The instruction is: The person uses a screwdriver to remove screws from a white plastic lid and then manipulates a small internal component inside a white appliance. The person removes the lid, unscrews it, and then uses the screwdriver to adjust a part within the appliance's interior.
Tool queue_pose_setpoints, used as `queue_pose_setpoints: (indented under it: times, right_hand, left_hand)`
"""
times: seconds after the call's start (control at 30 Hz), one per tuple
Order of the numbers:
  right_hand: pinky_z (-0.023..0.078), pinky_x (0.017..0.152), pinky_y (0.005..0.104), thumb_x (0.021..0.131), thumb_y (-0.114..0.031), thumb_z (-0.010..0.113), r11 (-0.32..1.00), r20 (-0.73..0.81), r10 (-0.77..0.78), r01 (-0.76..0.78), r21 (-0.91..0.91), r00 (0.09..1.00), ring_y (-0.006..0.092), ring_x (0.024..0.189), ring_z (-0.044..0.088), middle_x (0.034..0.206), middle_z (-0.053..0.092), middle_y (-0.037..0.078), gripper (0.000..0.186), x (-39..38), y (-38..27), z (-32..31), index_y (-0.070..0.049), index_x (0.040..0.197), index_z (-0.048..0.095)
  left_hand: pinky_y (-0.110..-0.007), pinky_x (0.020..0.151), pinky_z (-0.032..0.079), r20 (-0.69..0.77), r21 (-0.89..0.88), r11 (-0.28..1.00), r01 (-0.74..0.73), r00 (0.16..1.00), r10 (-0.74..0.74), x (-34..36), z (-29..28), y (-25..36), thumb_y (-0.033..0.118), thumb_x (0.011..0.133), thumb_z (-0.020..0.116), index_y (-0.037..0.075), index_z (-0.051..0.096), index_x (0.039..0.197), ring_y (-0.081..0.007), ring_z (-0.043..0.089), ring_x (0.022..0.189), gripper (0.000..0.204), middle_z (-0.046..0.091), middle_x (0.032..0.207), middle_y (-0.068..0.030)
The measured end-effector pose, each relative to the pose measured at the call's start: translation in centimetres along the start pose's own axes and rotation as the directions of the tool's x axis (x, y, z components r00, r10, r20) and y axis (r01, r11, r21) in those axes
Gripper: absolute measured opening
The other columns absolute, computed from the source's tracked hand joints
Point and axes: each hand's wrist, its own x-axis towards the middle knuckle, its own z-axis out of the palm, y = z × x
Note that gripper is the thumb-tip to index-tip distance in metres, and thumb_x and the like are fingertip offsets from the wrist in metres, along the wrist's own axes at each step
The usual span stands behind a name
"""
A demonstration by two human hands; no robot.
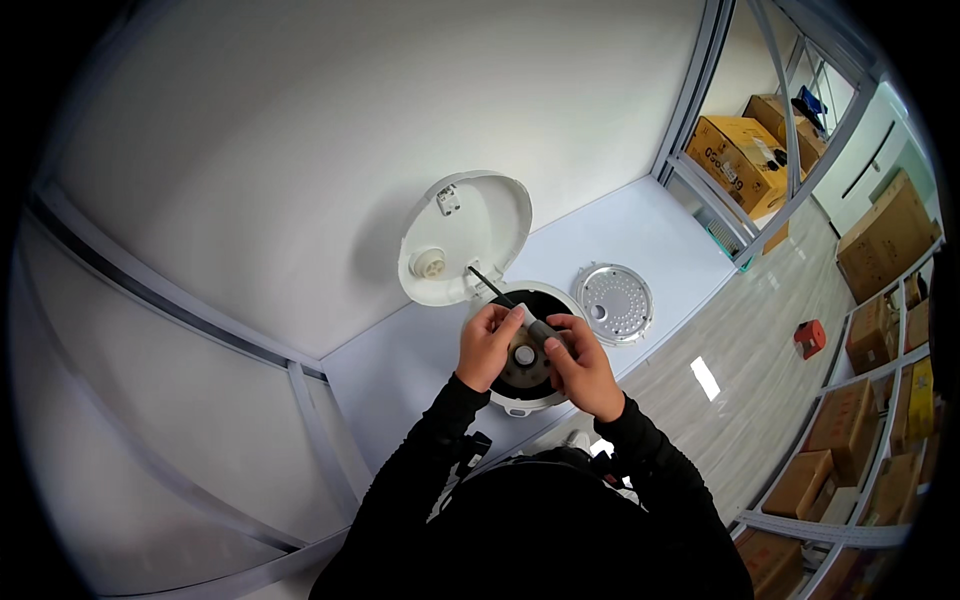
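A white rice cooker (516,409) stands on the table with its lid (480,215) swung up at the back. Above its dark inside, where a round plate with a central knob (524,355) shows, I hold a screwdriver (541,331). My right hand (590,375) is closed around its grey handle. With thumb and fingers, my left hand (486,346) pinches it near the light front end of the handle. The dark shaft slants up and left, its tip at or just in front of the lid's hinge area; contact is unclear. A perforated metal disc (622,300) lies right of the cooker.
The pale table (400,350) meets a white wall behind. Grey metal frame posts (690,90) stand at both sides. Cardboard boxes fill a shelf (840,425) on the right, and a red object (809,338) lies on the floor. A yellow box (735,160) sits beyond the frame.
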Motion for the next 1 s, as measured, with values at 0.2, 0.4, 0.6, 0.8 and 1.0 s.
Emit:
queue_pose_setpoints:
  times: [0.2,0.4,0.6,0.8,1.0]
  right_hand:
    - [0.057,0.079,0.0417,0.087,-0.003,0.071,0.546,0.189,-0.599,0.57,-0.615,0.778,0.0379,0.094,0.067,0.117,0.064,0.019,0.043,-0.2,-1.3,0.5,-0.003,0.129,0.061]
    - [0.055,0.074,0.0358,0.094,-0.018,0.073,0.986,0.049,-0.16,0.158,0.042,0.986,0.0221,0.086,0.066,0.114,0.066,0.012,0.051,0.0,0.8,0.1,-0.004,0.139,0.053]
    - [0.055,0.076,0.0352,0.094,-0.017,0.073,0.96,0.047,-0.209,0.214,-0.179,0.977,0.0215,0.08,0.065,0.105,0.066,0.012,0.045,0.1,1.2,0.0,-0.003,0.133,0.056]
    - [0.056,0.077,0.0358,0.092,-0.013,0.073,0.76,0.057,-0.543,0.52,-0.39,0.837,0.0224,0.083,0.067,0.117,0.062,0.016,0.044,0.2,-0.1,0.2,0.0,0.132,0.057]
    - [0.055,0.078,0.0342,0.089,-0.011,0.077,0.916,0.125,0.322,-0.342,0.212,0.939,0.0223,0.086,0.067,0.116,0.065,0.014,0.05,-0.2,-1.0,-0.7,-0.001,0.133,0.057]
  left_hand:
    - [-0.022,0.055,0.036,0.043,-0.131,0.986,0.106,0.994,-0.101,0.0,0.0,0.2,0.036,0.101,0.071,0.005,0.067,0.09,-0.0023,0.047,0.061,0.033,0.057,0.072,0.0045]
    - [-0.022,0.054,0.034,0.146,-0.402,0.877,0.263,0.964,-0.223,-0.5,0.6,1.8,0.03,0.105,0.065,0.005,0.069,0.093,-0.0035,0.043,0.058,0.028,0.051,0.069,0.0064]
    - [-0.021,0.055,0.034,0.106,-0.332,0.921,0.203,0.978,-0.177,-0.3,0.4,1.8,0.029,0.106,0.063,0.006,0.07,0.095,-0.0027,0.044,0.059,0.026,0.051,0.07,0.0071]
    - [-0.021,0.056,0.035,0.084,-0.134,0.976,0.172,0.983,-0.162,0.0,0.3,0.7,0.03,0.106,0.063,0.005,0.072,0.099,-0.0022,0.043,0.061,0.027,0.052,0.072,0.0076]
    - [-0.021,0.055,0.035,0.163,-0.419,0.865,0.276,0.96,-0.228,-0.5,0.9,2.3,0.033,0.104,0.066,0.009,0.065,0.089,-0.0028,0.045,0.06,0.029,0.054,0.072,0.0071]
